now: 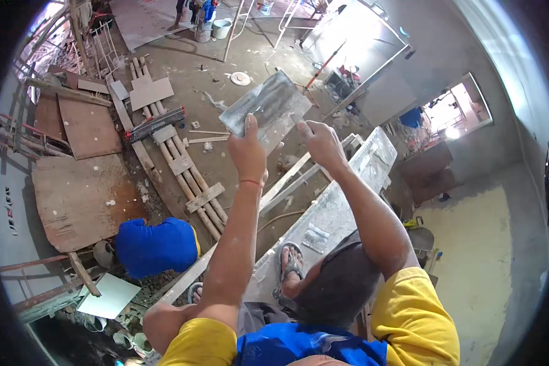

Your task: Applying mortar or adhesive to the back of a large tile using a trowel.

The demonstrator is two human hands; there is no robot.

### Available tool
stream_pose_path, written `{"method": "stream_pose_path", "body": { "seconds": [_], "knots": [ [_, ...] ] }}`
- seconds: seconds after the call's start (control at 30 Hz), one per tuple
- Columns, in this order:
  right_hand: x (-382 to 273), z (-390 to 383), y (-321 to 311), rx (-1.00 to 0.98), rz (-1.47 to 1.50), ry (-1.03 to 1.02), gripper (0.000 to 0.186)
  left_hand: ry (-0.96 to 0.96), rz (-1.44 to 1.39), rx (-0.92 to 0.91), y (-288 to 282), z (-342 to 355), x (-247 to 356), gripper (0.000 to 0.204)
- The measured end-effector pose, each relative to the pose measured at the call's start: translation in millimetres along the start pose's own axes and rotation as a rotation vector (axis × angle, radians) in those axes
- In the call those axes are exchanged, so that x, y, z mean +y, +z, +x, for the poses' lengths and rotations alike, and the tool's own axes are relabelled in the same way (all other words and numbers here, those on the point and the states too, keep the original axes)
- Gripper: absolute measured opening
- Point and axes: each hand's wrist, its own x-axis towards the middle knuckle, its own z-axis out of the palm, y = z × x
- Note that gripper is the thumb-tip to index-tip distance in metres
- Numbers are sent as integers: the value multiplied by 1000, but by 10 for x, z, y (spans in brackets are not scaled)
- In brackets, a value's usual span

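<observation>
I hold a flat rectangular panel (pixel 266 104), tile-like and smeared grey and white, out in front of me above the floor. My left hand (pixel 248 152) grips its near left edge, thumb on the top face and fingers hidden underneath. At the near right corner, my right hand (pixel 323 145) pinches the edge with its thumb on top. The panel is tilted, its right end higher in view. Under my sandalled foot (pixel 291 262) lies a plaster-spattered plank (pixel 341 198), with a small grey-white piece (pixel 316 238) on it.
Below on the left, a person in a blue shirt (pixel 155 247) bends down close to my plank. Bamboo poles with nailed boards (pixel 183 165) and a red-and-black tile cutter (pixel 155 124) lie beyond. Stained plywood (pixel 85 198) is farther left. A window (pixel 451 113) opens in the right wall.
</observation>
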Motion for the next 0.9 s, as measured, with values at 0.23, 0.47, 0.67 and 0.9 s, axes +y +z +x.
{"method": "stream_pose_path", "body": {
  "seconds": [0.23, 0.47, 0.67, 0.9],
  "knots": [
    [18, -52, 30, 5, 21, -25, 47, 23, 30, 30, -46, 45, -113, 40],
    [-1, -6, -5, 1, -23, 26, 45, 73, 106, 40, -99, 150, -247, 42],
    [3, 15, -37, -44, 41, 36, 47, -7, 37, 38, -105, 117, -230, 43],
    [14, 11, -8, -44, 10, 18, 45, -45, 23, 23, -80, 123, -186, 44]
  ]
}}
